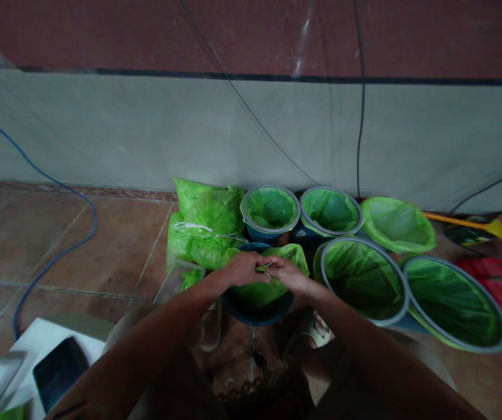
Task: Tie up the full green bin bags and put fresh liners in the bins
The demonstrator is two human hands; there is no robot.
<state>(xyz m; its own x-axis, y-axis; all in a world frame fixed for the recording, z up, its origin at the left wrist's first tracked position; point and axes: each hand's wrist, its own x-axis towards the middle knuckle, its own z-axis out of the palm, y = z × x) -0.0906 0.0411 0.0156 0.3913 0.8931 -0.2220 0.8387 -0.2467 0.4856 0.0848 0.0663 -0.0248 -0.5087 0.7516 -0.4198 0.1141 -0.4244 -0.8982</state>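
Between my feet stands a dark blue bin (257,317) with a green plastic bag (255,296) inside it. My left hand (244,269) and my right hand (289,274) meet above the bin, fingertips nearly touching. Both have their fingers closed on a gathered bit of the green bag, with a thin pale strip showing between them. How exactly the fingers grip it is too small to make out. Part of the bag's top stands up behind my right hand.
Several bins lined with green bags, like the grey-rimmed bin (365,281), stand to the right. Filled green bags (213,216) lean by the wall. A blue hose (94,219) crosses the tiles at left, near a phone (60,371). A yellow-handled tool (461,220) lies far right.
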